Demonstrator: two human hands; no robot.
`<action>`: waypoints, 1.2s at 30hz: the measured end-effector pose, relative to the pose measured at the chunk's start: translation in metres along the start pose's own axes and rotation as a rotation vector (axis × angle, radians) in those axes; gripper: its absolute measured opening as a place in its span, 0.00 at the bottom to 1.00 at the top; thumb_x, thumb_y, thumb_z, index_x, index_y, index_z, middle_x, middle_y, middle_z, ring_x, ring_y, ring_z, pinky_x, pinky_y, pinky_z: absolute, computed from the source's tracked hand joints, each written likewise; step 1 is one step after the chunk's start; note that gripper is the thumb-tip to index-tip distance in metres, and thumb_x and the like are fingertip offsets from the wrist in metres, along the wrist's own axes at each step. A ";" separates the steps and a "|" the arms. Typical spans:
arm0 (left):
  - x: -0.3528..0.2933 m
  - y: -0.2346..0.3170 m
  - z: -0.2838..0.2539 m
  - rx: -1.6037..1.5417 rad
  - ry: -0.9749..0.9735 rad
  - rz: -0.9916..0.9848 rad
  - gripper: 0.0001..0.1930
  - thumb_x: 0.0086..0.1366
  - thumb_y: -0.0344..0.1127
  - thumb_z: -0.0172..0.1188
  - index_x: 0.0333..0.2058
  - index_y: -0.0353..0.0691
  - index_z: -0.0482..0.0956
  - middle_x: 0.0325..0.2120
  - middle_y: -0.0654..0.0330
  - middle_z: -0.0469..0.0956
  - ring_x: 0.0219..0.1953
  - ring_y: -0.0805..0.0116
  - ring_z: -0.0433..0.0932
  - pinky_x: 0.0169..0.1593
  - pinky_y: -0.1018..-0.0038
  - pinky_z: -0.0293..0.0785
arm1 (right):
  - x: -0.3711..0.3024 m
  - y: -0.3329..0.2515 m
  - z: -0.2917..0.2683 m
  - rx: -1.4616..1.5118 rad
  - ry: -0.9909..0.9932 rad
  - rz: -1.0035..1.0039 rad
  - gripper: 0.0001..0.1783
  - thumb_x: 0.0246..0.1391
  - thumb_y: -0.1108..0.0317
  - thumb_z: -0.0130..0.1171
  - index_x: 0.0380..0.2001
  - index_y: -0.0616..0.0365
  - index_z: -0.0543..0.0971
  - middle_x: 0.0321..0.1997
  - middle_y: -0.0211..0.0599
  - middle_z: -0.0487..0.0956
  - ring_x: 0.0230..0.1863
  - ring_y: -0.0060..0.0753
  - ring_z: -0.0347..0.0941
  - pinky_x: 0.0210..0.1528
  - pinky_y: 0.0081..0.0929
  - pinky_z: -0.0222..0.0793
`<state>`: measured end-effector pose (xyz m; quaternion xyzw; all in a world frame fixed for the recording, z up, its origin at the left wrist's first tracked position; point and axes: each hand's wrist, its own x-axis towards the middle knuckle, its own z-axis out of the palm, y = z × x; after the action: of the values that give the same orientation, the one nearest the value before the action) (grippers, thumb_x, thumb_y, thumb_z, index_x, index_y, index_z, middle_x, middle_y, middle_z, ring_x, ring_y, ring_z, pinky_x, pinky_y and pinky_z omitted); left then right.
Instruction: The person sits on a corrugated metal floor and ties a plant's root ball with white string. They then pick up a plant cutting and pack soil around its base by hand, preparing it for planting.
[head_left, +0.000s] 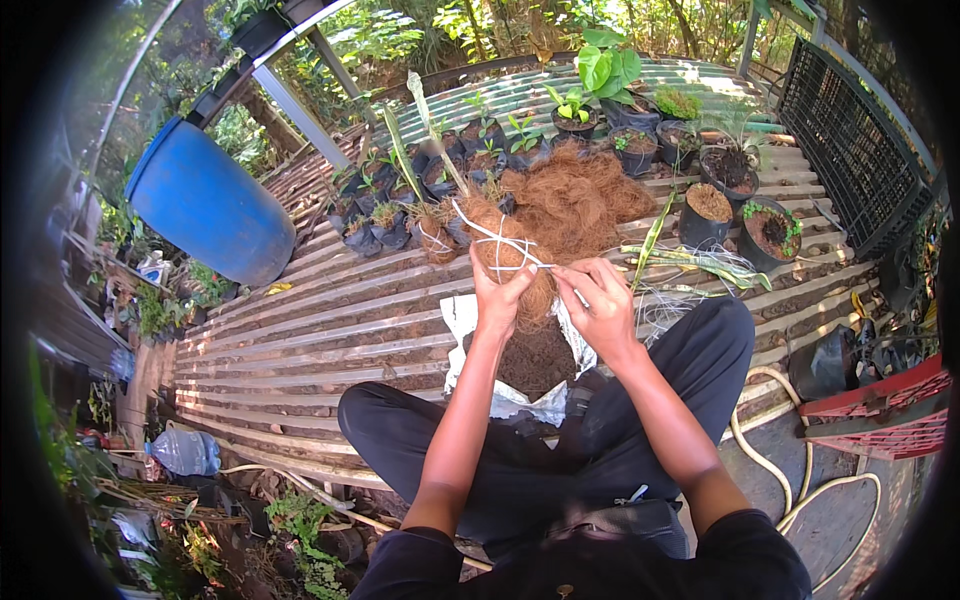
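In front of me my left hand is closed around a brown coconut-fibre ball. White plastic string crosses over the ball in several bands. My right hand pinches the string's end close to the ball's right side. A tall snake plant leaf rises beyond the ball and seems to grow from it. Below my hands an opened white sack holds dark soil. Just past the ball lies a heap of loose coconut fibre.
Several potted seedlings line the far side of the corrugated sheet. Cut snake plant leaves and loose string lie to the right, near black pots. A blue barrel stands left; a red crate and hose are right.
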<state>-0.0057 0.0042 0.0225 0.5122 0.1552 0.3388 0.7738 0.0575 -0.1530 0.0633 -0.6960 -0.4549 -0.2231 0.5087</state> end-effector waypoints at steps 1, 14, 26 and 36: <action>0.000 0.000 0.000 -0.001 -0.005 -0.004 0.57 0.51 0.20 0.69 0.71 0.35 0.35 0.58 0.48 0.64 0.54 0.61 0.73 0.56 0.67 0.76 | 0.000 0.001 0.001 0.005 -0.017 -0.010 0.12 0.46 0.78 0.67 0.37 0.59 0.83 0.33 0.37 0.79 0.36 0.40 0.77 0.36 0.34 0.75; -0.002 0.003 0.002 0.091 -0.033 0.048 0.54 0.50 0.19 0.69 0.70 0.37 0.41 0.55 0.52 0.67 0.52 0.63 0.74 0.55 0.68 0.76 | -0.010 0.005 0.011 0.068 -0.079 0.127 0.12 0.50 0.77 0.65 0.40 0.61 0.83 0.35 0.43 0.80 0.34 0.44 0.79 0.36 0.35 0.76; -0.006 0.001 0.004 0.012 -0.050 0.007 0.54 0.51 0.20 0.69 0.70 0.40 0.41 0.56 0.52 0.68 0.53 0.62 0.74 0.57 0.66 0.74 | -0.002 0.012 0.004 0.147 -0.096 0.141 0.09 0.51 0.75 0.65 0.37 0.61 0.82 0.35 0.40 0.80 0.33 0.44 0.80 0.34 0.34 0.76; -0.003 -0.002 0.001 -0.006 -0.033 -0.031 0.54 0.51 0.21 0.69 0.70 0.37 0.41 0.56 0.51 0.68 0.54 0.62 0.73 0.57 0.66 0.73 | -0.004 0.011 0.001 0.060 -0.225 0.115 0.08 0.53 0.75 0.62 0.37 0.61 0.80 0.38 0.40 0.78 0.33 0.49 0.78 0.34 0.40 0.75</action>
<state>-0.0068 0.0007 0.0210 0.5130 0.1494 0.3188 0.7828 0.0654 -0.1539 0.0541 -0.7261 -0.4748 -0.1001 0.4871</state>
